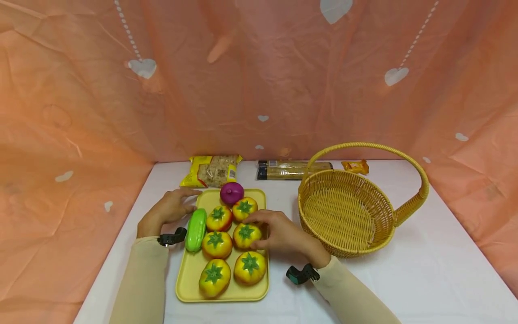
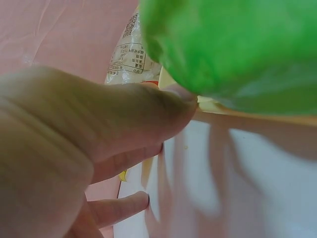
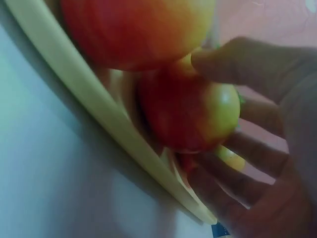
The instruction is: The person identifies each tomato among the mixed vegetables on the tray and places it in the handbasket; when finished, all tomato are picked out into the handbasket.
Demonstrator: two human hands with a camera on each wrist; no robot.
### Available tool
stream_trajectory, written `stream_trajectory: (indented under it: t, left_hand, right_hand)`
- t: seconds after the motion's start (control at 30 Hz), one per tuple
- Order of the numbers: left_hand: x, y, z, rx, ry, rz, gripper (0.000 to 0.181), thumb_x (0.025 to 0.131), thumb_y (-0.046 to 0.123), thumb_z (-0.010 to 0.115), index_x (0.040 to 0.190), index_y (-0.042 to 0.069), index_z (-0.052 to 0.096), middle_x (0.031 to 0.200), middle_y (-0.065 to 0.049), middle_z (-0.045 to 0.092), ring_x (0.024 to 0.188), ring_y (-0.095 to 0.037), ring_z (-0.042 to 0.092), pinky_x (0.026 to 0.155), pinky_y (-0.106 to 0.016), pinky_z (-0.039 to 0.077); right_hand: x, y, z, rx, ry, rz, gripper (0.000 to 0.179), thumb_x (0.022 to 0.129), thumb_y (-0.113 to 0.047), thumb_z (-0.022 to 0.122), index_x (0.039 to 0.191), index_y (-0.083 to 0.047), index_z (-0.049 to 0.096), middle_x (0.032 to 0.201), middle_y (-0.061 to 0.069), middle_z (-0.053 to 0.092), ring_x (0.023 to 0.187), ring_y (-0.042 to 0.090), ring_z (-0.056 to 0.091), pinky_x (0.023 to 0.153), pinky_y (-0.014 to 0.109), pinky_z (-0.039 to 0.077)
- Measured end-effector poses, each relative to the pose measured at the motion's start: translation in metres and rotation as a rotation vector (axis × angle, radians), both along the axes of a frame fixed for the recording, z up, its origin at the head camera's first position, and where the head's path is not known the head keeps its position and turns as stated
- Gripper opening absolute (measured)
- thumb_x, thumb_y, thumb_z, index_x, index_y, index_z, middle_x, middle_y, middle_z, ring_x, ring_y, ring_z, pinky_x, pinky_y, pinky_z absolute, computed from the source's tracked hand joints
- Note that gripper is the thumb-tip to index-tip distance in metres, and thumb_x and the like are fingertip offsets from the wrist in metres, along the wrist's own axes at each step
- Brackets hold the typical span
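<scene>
A yellow tray [image 1: 190,288] holds several red-yellow toy tomatoes with green star-shaped tops, a purple toy onion [image 1: 232,193] and a green toy cucumber [image 1: 196,230]. My right hand [image 1: 281,231] curls round one toy tomato [image 1: 246,236] in the right column, thumb on the near side and fingers on the far side. In the right wrist view that tomato [image 3: 185,111] still sits low by the tray's rim. At the tray's upper left edge is my left hand [image 1: 170,210], fingers spread, with the thumb [image 2: 148,106] at the rim beside the cucumber [image 2: 242,54]. It grips nothing.
A wicker basket [image 1: 340,216] with a tall handle stands right of the tray. Along the back lie a yellow food bag [image 1: 214,171], a long pack of noodles [image 1: 289,171] and a small orange packet [image 1: 356,167]. Pink curtains enclose the white table [image 1: 437,270].
</scene>
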State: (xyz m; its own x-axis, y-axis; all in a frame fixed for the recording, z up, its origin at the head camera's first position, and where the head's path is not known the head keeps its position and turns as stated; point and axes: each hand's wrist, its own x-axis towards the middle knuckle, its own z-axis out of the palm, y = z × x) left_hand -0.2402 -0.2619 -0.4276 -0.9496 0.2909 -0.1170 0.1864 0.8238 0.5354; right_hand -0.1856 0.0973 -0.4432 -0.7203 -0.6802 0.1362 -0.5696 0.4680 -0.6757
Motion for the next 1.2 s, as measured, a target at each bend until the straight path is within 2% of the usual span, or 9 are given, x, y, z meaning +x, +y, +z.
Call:
stream_trajectory:
  t: [0.1,0.23,0.47,0.6,0.7,0.83,1.0,1.1,1.2]
  left_hand:
    - [0.000,0.000,0.000,0.004,-0.003,0.000,0.053,0.099,0.012,0.075,0.151,0.007,0.066,0.159,-0.030,0.055,0.150,-0.059,0.045,0.124,-0.076,0.034]
    - [0.001,0.001,0.001,0.008,0.005,-0.003,0.052,0.099,0.013,0.076,0.150,0.007,0.067,0.159,-0.030,0.056,0.150,-0.059,0.046,0.123,-0.076,0.034]
    - [0.000,0.001,0.000,0.011,0.014,-0.002,0.051,0.099,0.014,0.077,0.149,0.007,0.068,0.157,-0.030,0.058,0.149,-0.059,0.047,0.123,-0.076,0.035]
    - [0.000,0.001,-0.001,0.021,0.001,0.003,0.051,0.099,0.014,0.077,0.149,0.007,0.068,0.158,-0.030,0.057,0.149,-0.059,0.046,0.123,-0.076,0.034]
    - [0.000,0.000,-0.002,0.009,0.006,0.003,0.051,0.099,0.013,0.077,0.149,0.007,0.068,0.157,-0.030,0.057,0.149,-0.060,0.046,0.122,-0.077,0.035]
    - [-0.002,0.002,-0.004,-0.007,0.010,-0.005,0.052,0.099,0.013,0.078,0.149,0.008,0.068,0.157,-0.030,0.058,0.148,-0.060,0.047,0.121,-0.078,0.035]
    - [-0.004,0.004,-0.004,-0.007,0.000,-0.005,0.052,0.100,0.014,0.076,0.150,0.009,0.067,0.158,-0.030,0.057,0.148,-0.060,0.046,0.122,-0.078,0.035]
    - [-0.004,0.003,-0.003,-0.015,-0.005,-0.001,0.052,0.100,0.013,0.075,0.151,0.008,0.066,0.159,-0.031,0.055,0.149,-0.061,0.044,0.122,-0.078,0.034]
    - [-0.003,0.002,-0.002,-0.018,-0.005,-0.004,0.053,0.099,0.013,0.075,0.151,0.005,0.065,0.159,-0.032,0.055,0.149,-0.062,0.043,0.121,-0.078,0.034]
  right_hand:
    - [0.001,-0.001,-0.001,0.002,-0.002,0.019,0.051,0.089,-0.020,0.091,0.136,-0.016,0.074,0.138,-0.002,0.074,0.125,0.015,0.066,0.113,0.041,0.054]
    - [0.002,-0.001,-0.001,-0.005,-0.022,0.008,0.053,0.089,-0.017,0.090,0.139,-0.015,0.073,0.141,-0.001,0.073,0.126,0.016,0.066,0.113,0.040,0.054]
    - [0.002,-0.002,0.000,-0.029,-0.054,-0.012,0.051,0.091,-0.016,0.088,0.140,-0.015,0.073,0.139,-0.001,0.075,0.123,0.016,0.069,0.106,0.033,0.059]
    - [0.005,-0.003,0.006,-0.051,-0.059,-0.004,0.050,0.092,-0.014,0.088,0.140,-0.014,0.073,0.140,0.001,0.075,0.126,0.018,0.070,0.103,0.030,0.061]
    - [0.009,-0.001,0.018,-0.057,-0.029,0.009,0.052,0.092,-0.014,0.087,0.142,-0.015,0.073,0.143,0.001,0.074,0.128,0.018,0.070,0.105,0.032,0.061]
    - [0.016,0.015,0.043,-0.122,-0.018,-0.006,0.054,0.092,-0.011,0.086,0.144,-0.013,0.071,0.146,0.003,0.072,0.134,0.021,0.069,0.110,0.035,0.060]
    - [0.019,0.059,0.074,-0.251,-0.060,-0.113,0.057,0.091,-0.006,0.087,0.145,-0.011,0.071,0.148,0.006,0.071,0.134,0.026,0.069,0.109,0.032,0.059]
    - [0.018,0.090,0.085,-0.295,-0.072,-0.169,0.057,0.092,-0.004,0.087,0.146,-0.010,0.070,0.147,0.010,0.071,0.129,0.023,0.071,0.107,0.028,0.060]
    - [0.015,0.120,0.090,-0.360,-0.096,-0.209,0.057,0.092,0.000,0.085,0.147,-0.006,0.069,0.147,0.012,0.070,0.126,0.017,0.073,0.105,0.026,0.060]
